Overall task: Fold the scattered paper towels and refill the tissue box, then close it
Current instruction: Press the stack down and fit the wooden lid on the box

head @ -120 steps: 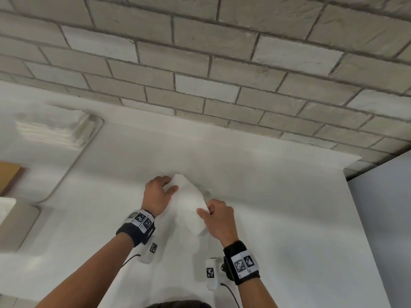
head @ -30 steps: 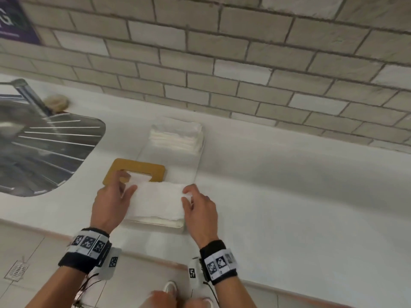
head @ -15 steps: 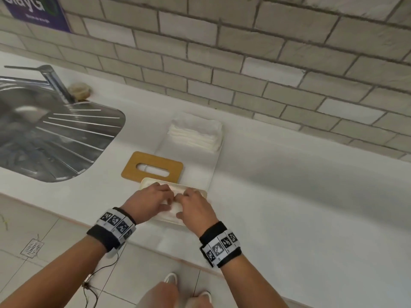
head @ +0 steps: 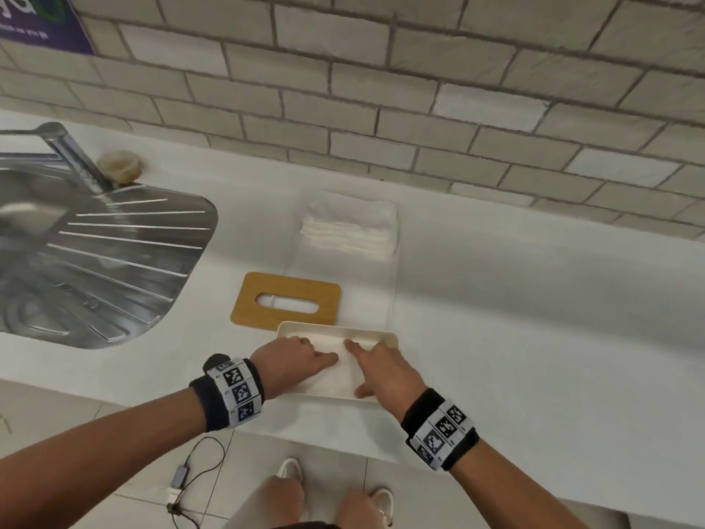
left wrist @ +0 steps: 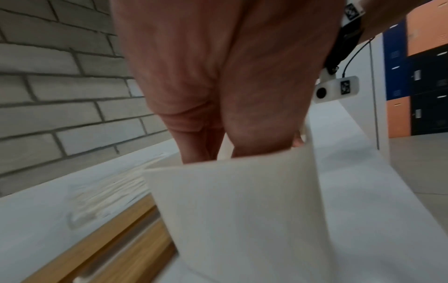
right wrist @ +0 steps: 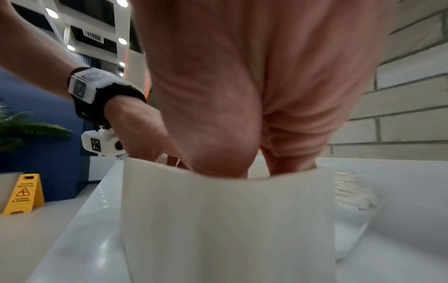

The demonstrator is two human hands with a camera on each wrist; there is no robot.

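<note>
A cream tissue box [head: 337, 329] stands open near the counter's front edge. Both hands reach down inside it. My left hand [head: 301, 360] and right hand [head: 379, 372] press with straight fingers on a folded white paper towel [head: 341, 376] lying in the box. The wrist views show only the box wall [left wrist: 242, 210] [right wrist: 227, 220], with the fingertips hidden behind its rim. The wooden lid [head: 286, 301] with its slot lies flat just behind the box. A stack of folded towels [head: 349, 231] sits further back.
A steel sink and drainer [head: 95, 253] with a tap [head: 76, 158] fill the left side. A brick wall [head: 419, 89] runs along the back. The stack rests on a pale tray [head: 385, 295]. A yellow caution sign [right wrist: 23, 193] stands on the floor.
A second ago both hands held the folded towel above the box. They have lowered it inside and now press it flat. The view has shifted a little.
</note>
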